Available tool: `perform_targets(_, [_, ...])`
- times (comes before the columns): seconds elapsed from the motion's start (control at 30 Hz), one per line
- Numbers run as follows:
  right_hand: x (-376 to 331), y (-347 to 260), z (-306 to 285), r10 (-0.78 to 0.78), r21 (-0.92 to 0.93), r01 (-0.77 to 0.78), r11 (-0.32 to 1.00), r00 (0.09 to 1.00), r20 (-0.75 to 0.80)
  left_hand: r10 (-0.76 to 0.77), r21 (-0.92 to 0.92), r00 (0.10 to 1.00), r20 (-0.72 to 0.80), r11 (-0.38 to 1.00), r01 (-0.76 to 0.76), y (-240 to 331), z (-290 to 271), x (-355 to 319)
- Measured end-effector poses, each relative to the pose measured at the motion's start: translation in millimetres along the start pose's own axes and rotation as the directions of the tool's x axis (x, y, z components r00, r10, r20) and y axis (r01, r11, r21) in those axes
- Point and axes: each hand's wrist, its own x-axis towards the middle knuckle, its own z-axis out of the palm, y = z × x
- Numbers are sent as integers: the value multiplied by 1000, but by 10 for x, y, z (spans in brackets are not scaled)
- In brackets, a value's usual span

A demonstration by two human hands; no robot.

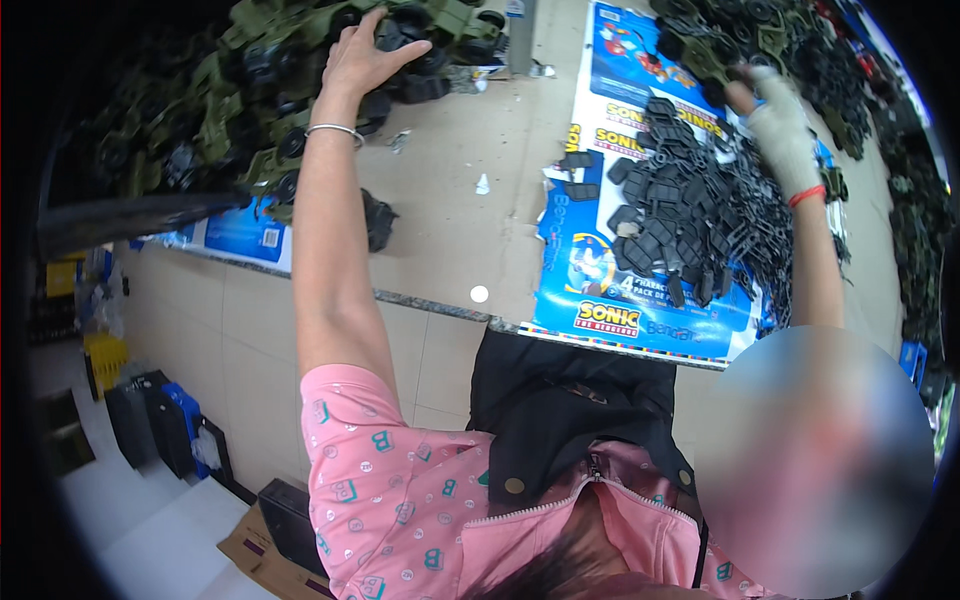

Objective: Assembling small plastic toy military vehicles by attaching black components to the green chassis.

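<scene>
Bench top (450, 180) = brown board, edge running 9 to 4 o'clk; pale tiled floor (250, 312) below it. Clock read from mid-view.

At 9 o'clk, yellow bin (105, 362) on floor; at 8, black & blue bins (165, 420) stood close tog. At 7, cardboard box (262, 560).

Big heap of green toy vehicles w/ black wheels (215, 115) fills 10 to 11 o'clk, pcs piled on one another; blue printed sheet (240, 235) shows under its near edge.

L hand (368, 62) at 11 o'clk, bare, silver bangle (335, 128) on wrist. It's approx half open, thumb out wide to 3 o'clk, fingers up at heap's R side; can't tell if fingertips touch or hold a vehicle. Pink patterned sleeve (345, 400) at 7.

Paper scraps (483, 184) lie on bare board nr 12.

From 1 to 4 o'clk, blue & white printed sheet (560, 285); on it, pile of black ridged pcs (660, 200), w/ thin black pcs (755, 245) on its R side.

R hand (785, 130) at 2 o'clk, whitish glove, red wristband (806, 195), motion-blurred. Fingers look part curled, thumb tip bare, just beside second heap of green vehicles (715, 75) at 1 to 2; can't tell what, if anything, it has hold of.
</scene>
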Motion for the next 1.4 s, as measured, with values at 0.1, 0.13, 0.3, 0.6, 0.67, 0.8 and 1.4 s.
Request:
perform_targets(0.1, [-490,-670,57,-59,-207,154,966,912,406,10,-77,999,34,997,-7,94,-36,151])
perform_targets(0.13, [-566,-758,67,-66,-237,235,943,828,557,15,-87,1000,22,996,-13,167,-81,121])
perform_targets(0.3, [-677,-926,326,-49,-277,301,912,753,656,-68,-422,983,-169,906,-10,533,-472,-434])
perform_targets(0.6, [-392,-1386,1061,-119,-119,278,953,707,697,659,-336,750,-51,696,-634,1272,-1021,-1970])
perform_targets(0.67, [-343,-1363,1027,-58,-77,168,983,677,734,783,-391,603,156,609,-690,1521,-1036,-2192])
perform_targets(0.8, [-294,-1043,969,45,77,-118,990,784,619,876,-405,418,241,482,-777,1833,-684,-2461])
perform_targets(1.4, [-2038,-1415,-92,70,815,-531,233,845,531,351,-715,876,-331,513,-476,2431,-414,-2646])
